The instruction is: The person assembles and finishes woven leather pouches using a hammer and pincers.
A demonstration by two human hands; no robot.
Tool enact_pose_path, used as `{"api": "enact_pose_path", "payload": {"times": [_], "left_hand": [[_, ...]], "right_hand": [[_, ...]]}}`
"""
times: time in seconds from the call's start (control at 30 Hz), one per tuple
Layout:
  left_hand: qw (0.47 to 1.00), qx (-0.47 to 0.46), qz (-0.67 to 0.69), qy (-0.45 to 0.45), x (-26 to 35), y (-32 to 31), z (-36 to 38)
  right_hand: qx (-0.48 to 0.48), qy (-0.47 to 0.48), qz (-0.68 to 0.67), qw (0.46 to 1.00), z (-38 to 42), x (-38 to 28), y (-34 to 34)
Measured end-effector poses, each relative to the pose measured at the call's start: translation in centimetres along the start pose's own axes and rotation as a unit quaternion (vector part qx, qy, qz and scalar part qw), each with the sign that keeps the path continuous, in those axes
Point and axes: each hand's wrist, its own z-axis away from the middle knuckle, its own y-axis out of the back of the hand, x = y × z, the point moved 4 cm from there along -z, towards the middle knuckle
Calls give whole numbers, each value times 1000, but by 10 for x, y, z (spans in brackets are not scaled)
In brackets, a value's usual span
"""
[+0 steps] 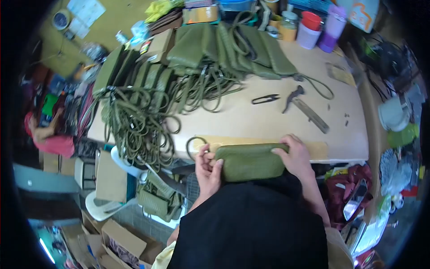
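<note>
A green textured pouch point(251, 163) lies across the near edge of the table, held between my two hands. My left hand point(208, 174) is closed at its left end, with thumb and fingers by the corner. A green loop strap point(190, 142) shows just beyond those fingers. At the pouch's upper right corner my right hand point(294, 158) grips with the thumb on top and the fingers behind. Part of the pouch's lower edge meets the black clothing on my lap.
Stacked green pouches point(190, 47) with tangled straps point(134, 121) cover the table's back and left. A hammer point(309, 114) and thread snips point(265, 99) lie beyond my hands. Cups point(309, 33) stand at the back right. A chair point(101, 206) is at left; a person point(51, 139) is farther off.
</note>
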Motion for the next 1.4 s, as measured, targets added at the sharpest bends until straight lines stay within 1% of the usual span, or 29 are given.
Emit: {"api": "enact_pose_path", "payload": {"times": [0.03, 0.1, 0.13, 0.2, 0.27, 0.37, 0.4, 0.47, 0.57, 0.63, 0.67, 0.7, 0.73, 0.77, 0.8, 0.83, 0.87, 0.9, 0.93, 0.97, 1.03, 1.1, 1.13, 1.17, 1.2, 1.27, 1.3, 1.37, 1.4], "left_hand": [[1000, -4, 8, 14, 0, 0, 2], [995, -19, 37, 90, 14, -11, 4], [991, -26, 42, 128, 24, -18, 2], [992, -30, 18, 119, 15, -11, 1], [993, -39, -7, 109, 14, -6, 5], [988, -36, -151, -23, 52, -8, 9], [990, -37, -127, -37, 64, -11, 12], [992, -62, -110, -1, 70, -4, 11], [994, -80, 2, 68, 92, -9, 8], [994, -90, -27, 54, 97, -12, -8], [993, -104, -45, 37, 91, -11, -22], [974, -117, -194, 8, 80, -8, -43], [932, -127, -340, -23, 64, -7, -64], [905, -80, -415, -46, 50, -11, -77], [818, -69, -524, -226, 42, -14, -82], [796, -103, -541, -252, 46, -29, -75], [771, -139, -557, -276, 49, -49, -62], [757, -225, -547, -278, 46, -72, -49], [738, -308, -533, -275, 40, -91, -35], [738, -312, -532, -274, 28, -101, -27], [670, -351, -575, -312, 0, -112, -14], [661, -356, -587, -302, -6, -111, -16], [659, -354, -599, -286, -9, -110, -14], [659, -360, -598, -282, -10, -110, -12], [662, -361, -597, -273, -9, -111, -13], [665, -364, -596, -266, -4, -114, -14], [670, -365, -594, -254, -2, -115, -15], [674, -365, -593, -246, -3, -115, -16], [674, -367, -593, -244, -3, -115, -16]], "right_hand": [[-9, 13, -6, 1000, 0, -2, 1], [34, -60, -122, 990, 7, 3, 6], [27, -55, -123, 991, 8, 4, 3], [64, -66, -143, 985, 12, 9, 2], [51, -66, -137, 987, 18, 4, 3], [37, -69, -143, 987, 29, -11, 15], [29, -70, -154, 985, 32, -15, 20], [21, -84, -162, 983, 36, -21, 26], [8, -83, -194, 978, 33, -26, 27], [9, -72, -211, 975, 19, -28, 23], [32, -50, -169, 984, 7, -29, 22], [52, -29, -128, 990, -3, -26, 22], [52, -8, -38, 998, -11, -14, 14], [52, 15, 52, 997, -21, -2, 7], [59, 15, 53, 997, -34, 7, 11], [183, 54, 184, 964, -44, 11, 26], [298, 88, 310, 898, -49, 15, 36], [300, 84, 312, 897, -57, 32, 38], [214, 19, 334, 918, -67, 55, 35], [125, -49, 350, 927, -70, 76, 30], [108, -77, 294, 947, -68, 79, 37], [96, -108, 234, 961, -60, 70, 51], [67, -157, 88, 981, -46, 60, 60], [38, -202, -61, 977, -31, 54, 61], [39, -207, -62, 976, -18, 52, 60], [-86, -156, -66, 982, 6, 43, 49], [-84, -160, -67, 981, 10, 34, 51], [-4, -63, 31, 998, 9, 0, 61], [-5, -66, 30, 997, 6, -8, 60]]}}
